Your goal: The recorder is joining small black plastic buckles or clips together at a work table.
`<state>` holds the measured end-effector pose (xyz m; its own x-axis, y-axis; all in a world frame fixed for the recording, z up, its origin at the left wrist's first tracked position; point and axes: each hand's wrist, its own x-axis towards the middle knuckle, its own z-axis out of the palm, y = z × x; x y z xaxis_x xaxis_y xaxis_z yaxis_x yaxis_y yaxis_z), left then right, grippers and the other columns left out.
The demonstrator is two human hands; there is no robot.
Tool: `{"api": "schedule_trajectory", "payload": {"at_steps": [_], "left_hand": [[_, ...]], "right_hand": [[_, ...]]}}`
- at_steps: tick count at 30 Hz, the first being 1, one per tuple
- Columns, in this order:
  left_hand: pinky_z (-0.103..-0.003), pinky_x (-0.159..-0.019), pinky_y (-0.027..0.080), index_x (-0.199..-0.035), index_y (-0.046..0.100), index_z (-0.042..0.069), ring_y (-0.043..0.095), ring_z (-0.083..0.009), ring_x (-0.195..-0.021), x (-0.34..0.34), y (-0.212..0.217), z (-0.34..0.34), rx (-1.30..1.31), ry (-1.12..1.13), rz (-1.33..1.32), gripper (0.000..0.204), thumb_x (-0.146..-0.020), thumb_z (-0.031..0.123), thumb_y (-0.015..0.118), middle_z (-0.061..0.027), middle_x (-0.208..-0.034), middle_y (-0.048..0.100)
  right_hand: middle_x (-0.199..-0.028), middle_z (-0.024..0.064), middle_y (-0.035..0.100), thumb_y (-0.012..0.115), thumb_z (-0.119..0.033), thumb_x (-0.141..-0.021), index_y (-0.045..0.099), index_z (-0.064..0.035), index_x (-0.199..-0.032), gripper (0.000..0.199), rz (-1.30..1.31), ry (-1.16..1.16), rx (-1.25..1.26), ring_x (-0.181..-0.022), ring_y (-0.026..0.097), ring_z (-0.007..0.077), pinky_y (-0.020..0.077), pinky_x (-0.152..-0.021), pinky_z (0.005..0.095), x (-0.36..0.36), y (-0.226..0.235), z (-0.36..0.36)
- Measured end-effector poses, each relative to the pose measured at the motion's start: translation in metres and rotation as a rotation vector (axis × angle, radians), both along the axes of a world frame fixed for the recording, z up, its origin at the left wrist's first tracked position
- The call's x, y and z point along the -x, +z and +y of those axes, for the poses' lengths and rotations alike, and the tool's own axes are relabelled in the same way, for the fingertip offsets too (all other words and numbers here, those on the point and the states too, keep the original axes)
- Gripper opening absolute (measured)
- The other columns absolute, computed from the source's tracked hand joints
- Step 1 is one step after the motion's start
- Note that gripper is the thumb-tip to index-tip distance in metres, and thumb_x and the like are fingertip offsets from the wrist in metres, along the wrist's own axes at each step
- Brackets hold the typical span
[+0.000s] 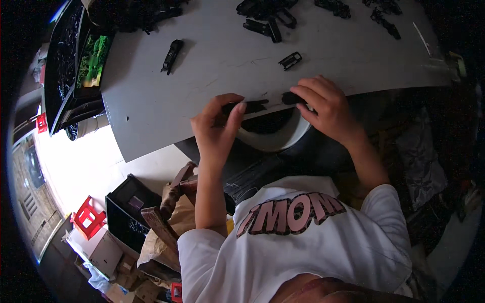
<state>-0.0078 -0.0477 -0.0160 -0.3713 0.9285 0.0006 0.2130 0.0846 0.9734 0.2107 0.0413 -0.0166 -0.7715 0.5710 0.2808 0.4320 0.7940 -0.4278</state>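
Observation:
Over the near edge of a grey table (212, 73), my left hand (216, 118) pinches a dark, elongated plastic part (256, 105) between thumb and fingers. Its tip points right, toward my other hand. My right hand (326, 103) grips a second small black part (290, 98), partly covered by the fingers. A gap separates the two parts. Beyond them lies a small black rectangular frame piece (290, 61). Further left rests a longer black plastic piece (172, 56). Beneath my hands, below the table edge, is a pale curved rim (275, 143).
Black parts are heaped at the table's far side (268, 12), with smaller clusters (382, 19) at far right. A screen with a green picture (94, 60) stands left. Lower left are a black crate (124, 212), a red stool (89, 219), a wooden chair part (161, 222) and brown paper (169, 242).

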Motion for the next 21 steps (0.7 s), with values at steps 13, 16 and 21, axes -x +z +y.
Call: {"api": "schedule_trajectory", "payload": {"at_steps": [13, 16, 21], "left_hand": [[-0.034, -0.056, 0.047, -0.099, 0.062, 0.003, 0.059, -0.0285, -0.059, -0.030, -0.002, 0.011, 0.060, -0.092, 0.300, 0.016, -0.086, 0.011, 0.060, -0.0142, -0.070, 0.061], [-0.037, -0.060, 0.047, -0.111, 0.055, 0.004, 0.059, -0.0343, -0.065, -0.040, 0.000, 0.014, -0.124, -0.176, 0.325, 0.029, -0.083, 0.010, 0.062, -0.0165, -0.081, 0.061], [-0.034, -0.061, 0.046, -0.116, 0.050, 0.003, 0.059, -0.0292, -0.067, -0.029, 0.005, 0.007, 0.094, -0.255, -0.058, 0.036, -0.081, 0.003, 0.059, -0.0158, -0.087, 0.060]], "right_hand": [[-0.097, 0.0113, 0.054, 0.071, 0.002, -0.063, 0.058, -0.0006, -0.099, 0.038, 0.140, -0.071, 0.151, -0.087, 0.057, 0.0277, 0.0486, -0.073, 0.0355, 0.036, 0.016, -0.015], [-0.098, 0.0117, 0.054, 0.072, 0.001, -0.062, 0.058, -0.0001, -0.099, 0.039, 0.136, -0.065, 0.075, -0.087, 0.056, 0.0281, 0.0487, -0.073, 0.0355, 0.035, 0.017, -0.015], [-0.096, 0.0078, 0.057, 0.074, 0.000, -0.068, 0.060, 0.0010, -0.096, 0.031, 0.190, -0.243, 0.629, -0.079, 0.058, 0.0157, 0.0470, -0.067, 0.0273, 0.027, 0.029, -0.013]]}}
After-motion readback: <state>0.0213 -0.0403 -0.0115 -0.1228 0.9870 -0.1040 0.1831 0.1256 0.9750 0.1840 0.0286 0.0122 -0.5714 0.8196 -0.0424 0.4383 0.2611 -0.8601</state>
